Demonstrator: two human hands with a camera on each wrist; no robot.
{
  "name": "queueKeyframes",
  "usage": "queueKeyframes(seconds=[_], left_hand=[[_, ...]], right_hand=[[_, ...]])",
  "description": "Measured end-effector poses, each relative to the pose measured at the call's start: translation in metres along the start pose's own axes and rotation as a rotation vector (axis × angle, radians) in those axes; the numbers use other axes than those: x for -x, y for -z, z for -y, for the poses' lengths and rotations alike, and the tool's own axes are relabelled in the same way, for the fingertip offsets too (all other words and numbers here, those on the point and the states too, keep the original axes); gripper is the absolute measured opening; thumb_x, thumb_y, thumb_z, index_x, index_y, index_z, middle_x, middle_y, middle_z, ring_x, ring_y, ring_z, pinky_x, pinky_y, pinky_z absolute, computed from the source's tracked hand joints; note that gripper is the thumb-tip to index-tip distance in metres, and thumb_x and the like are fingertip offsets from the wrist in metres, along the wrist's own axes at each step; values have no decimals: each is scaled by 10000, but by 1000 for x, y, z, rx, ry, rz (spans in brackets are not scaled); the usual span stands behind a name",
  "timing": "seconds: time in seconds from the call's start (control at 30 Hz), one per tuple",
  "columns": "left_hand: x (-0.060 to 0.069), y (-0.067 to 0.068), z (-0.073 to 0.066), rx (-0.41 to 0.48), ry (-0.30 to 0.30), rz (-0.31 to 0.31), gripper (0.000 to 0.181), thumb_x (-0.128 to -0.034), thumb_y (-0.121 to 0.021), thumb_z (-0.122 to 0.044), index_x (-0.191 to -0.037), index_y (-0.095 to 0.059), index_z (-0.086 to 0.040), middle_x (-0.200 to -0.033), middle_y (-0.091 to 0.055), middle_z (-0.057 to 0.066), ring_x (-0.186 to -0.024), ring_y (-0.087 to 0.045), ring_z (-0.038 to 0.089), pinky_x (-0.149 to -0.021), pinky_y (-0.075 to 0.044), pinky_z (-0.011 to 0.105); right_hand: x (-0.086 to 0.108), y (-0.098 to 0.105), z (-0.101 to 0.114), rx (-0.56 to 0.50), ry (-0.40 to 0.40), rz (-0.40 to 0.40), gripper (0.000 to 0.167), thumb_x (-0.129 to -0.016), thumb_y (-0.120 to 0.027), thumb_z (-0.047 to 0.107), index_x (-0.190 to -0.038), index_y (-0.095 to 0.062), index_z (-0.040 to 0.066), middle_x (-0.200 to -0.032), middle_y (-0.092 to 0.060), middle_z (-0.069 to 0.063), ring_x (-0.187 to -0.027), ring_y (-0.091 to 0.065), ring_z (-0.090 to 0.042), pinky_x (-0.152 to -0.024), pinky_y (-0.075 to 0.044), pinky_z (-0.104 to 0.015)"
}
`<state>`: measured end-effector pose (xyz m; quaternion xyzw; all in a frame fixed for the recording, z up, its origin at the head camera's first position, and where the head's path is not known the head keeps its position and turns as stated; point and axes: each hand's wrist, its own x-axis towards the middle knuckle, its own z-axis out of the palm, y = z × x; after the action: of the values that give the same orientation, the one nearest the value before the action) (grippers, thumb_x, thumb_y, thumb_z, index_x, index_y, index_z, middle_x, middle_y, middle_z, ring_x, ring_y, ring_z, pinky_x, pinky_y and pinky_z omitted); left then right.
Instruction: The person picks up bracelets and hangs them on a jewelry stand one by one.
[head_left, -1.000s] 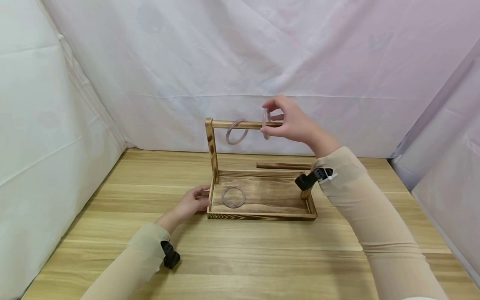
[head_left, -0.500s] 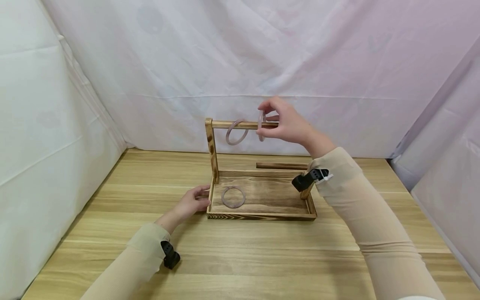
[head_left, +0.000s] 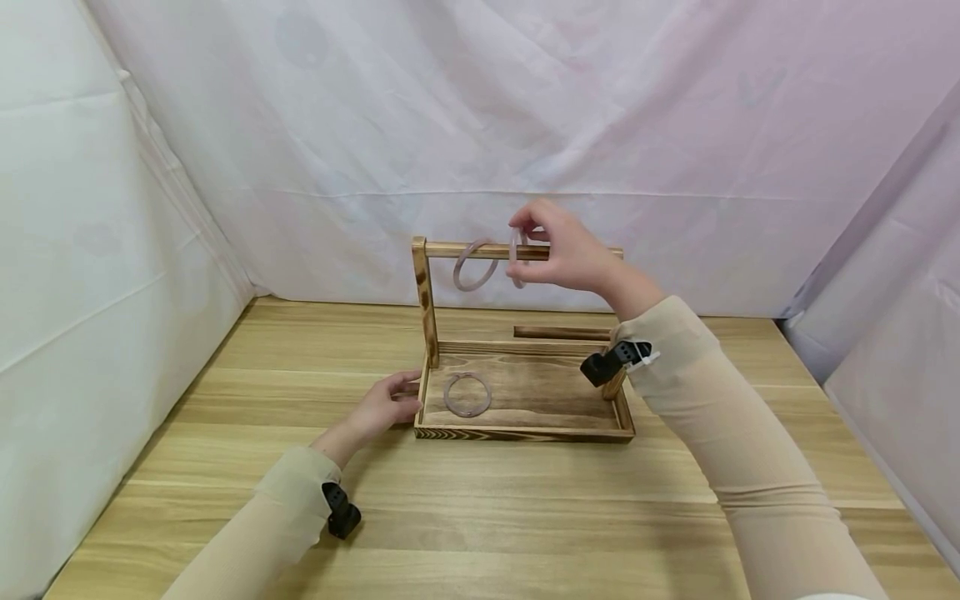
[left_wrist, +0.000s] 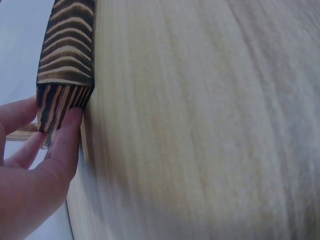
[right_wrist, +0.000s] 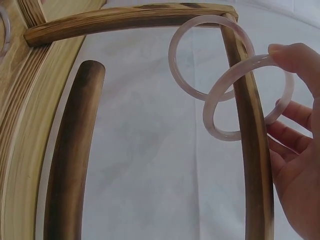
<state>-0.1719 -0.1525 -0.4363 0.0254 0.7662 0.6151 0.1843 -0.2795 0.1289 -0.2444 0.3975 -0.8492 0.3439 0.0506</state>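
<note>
My right hand [head_left: 564, 248] pinches a pale, translucent bangle [right_wrist: 212, 102] between thumb and fingers. The bar [head_left: 442, 250] of a wooden stand passes through this bangle. To its left a second bangle [head_left: 457, 273] hangs on the same bar; in the right wrist view the two rings overlap. A third bangle [head_left: 490, 395] lies flat in the stand's tray [head_left: 547, 392]. At the tray's left end, my left hand [head_left: 382, 408] touches the end wall with fingertips and thumb, as the left wrist view also shows. My right forearm hides most of the right post.
A loose dark wooden rod [head_left: 558, 332] lies on the table [head_left: 480, 508] behind the tray; its right end is hidden by my arm. The left post [head_left: 425, 300] rises from the tray's back corner. White cloth [head_left: 360, 125] hangs behind and on both sides.
My right hand has slid the pinched bangle left along the bar and slightly down, closer to the hanging bangle. The left hand stays in place at the tray's end.
</note>
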Motion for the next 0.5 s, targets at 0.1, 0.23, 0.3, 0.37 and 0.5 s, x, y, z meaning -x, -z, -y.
queueKeyframes(seconds=[0.1,0.23,0.3,0.37,0.5], left_hand=[[0,0,0,4,-1,0,561,-921,-492,29,-1429,-261,79,-1361,-387,342,-1213,-467,449,-935,-523,397],[0,0,1,6,2,-1,564,-920,-494,27,-1430,-258,79,-1364,-383,341,-1229,-452,449,-936,-522,396],[-1,0,1,5,3,0,564,-922,-494,25,-1431,-258,77,-1365,-383,339,-1232,-449,447,-936,-522,395],[-1,0,1,6,3,-2,562,-921,-494,26,-1430,-261,78,-1363,-385,339,-1230,-451,447,-935,-523,394],[-1,0,2,8,-3,-6,561,-917,-495,35,-1426,-264,85,-1356,-390,342,-1224,-455,449,-931,-525,394]], right_hand=[[0,0,1,10,-1,6,504,-753,-757,132,-1157,-512,-43,-1137,-501,-164,-1070,-507,-296,-1013,-465,-379],[-1,-1,2,19,-11,22,493,-751,-759,138,-1142,-513,-34,-1134,-500,-158,-1086,-505,-286,-1021,-455,-392],[-1,-1,2,23,-21,34,488,-753,-760,143,-1138,-514,-29,-1133,-500,-154,-1086,-500,-286,-1024,-450,-406],[-1,-1,2,37,-29,42,488,-754,-763,156,-1136,-516,-21,-1133,-503,-148,-1081,-498,-279,-1022,-449,-414],[-1,-2,2,72,-31,53,493,-754,-766,180,-1136,-518,-8,-1121,-510,-137,-1039,-487,-257,-994,-450,-417]])
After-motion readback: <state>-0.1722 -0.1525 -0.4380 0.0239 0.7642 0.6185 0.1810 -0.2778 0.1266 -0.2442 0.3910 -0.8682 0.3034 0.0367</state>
